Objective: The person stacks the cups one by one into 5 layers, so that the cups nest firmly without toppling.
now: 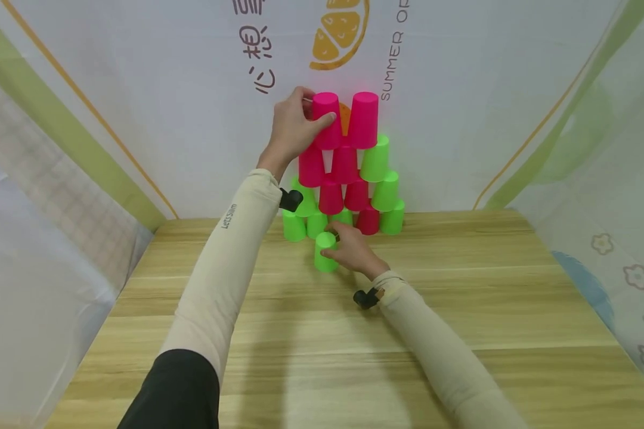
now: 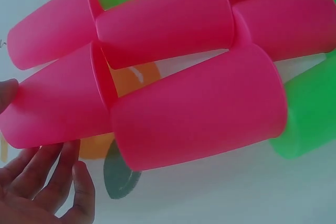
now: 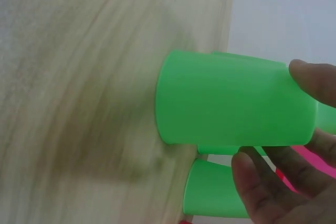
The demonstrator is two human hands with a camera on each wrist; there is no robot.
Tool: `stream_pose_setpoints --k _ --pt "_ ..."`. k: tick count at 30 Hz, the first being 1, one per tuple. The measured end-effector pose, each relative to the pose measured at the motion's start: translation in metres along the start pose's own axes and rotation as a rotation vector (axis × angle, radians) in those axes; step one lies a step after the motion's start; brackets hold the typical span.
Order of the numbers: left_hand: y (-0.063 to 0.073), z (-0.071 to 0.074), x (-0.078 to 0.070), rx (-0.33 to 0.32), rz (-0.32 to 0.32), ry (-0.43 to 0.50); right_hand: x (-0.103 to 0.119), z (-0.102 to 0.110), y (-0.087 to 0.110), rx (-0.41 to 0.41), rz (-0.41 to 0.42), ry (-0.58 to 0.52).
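Observation:
Stacked upside-down pink and green cups form a pyramid against the back cloth. My left hand [image 1: 291,128] grips a pink cup [image 1: 327,105] at the top left of the stack, thumb on the near side. Next to it in the top row is another pink cup [image 1: 364,119]; the left wrist view shows the held cup [image 2: 60,100] resting at its rim by the row beneath. In front of the bottom row, my right hand [image 1: 355,250] holds a green cup [image 1: 324,261] upside down between thumb and fingers. Whether this green cup [image 3: 231,100] touches the table cannot be told.
A wood-grain table [image 1: 322,357] runs up to a white printed cloth [image 1: 193,107] behind the stack. Several green cups [image 1: 392,218] and a pink one [image 1: 368,221] make up the bottom row, close behind the right hand. Cloth also hangs at both sides.

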State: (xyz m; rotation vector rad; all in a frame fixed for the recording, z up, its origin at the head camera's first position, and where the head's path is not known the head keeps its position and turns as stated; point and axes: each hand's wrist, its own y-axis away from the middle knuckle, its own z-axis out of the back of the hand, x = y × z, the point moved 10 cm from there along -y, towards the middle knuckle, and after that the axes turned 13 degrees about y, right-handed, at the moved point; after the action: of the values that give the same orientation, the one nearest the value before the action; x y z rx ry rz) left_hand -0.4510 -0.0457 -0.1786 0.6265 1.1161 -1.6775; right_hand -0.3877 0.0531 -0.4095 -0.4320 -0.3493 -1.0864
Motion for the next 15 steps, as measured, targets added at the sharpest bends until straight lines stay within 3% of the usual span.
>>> stream_pose_setpoints --k 15 --pt "0.0043 -0.0008 0.0086 0.003 -0.009 0.068 -0.0044 -0.0005 0.0053 -0.035 -0.027 -0.096"
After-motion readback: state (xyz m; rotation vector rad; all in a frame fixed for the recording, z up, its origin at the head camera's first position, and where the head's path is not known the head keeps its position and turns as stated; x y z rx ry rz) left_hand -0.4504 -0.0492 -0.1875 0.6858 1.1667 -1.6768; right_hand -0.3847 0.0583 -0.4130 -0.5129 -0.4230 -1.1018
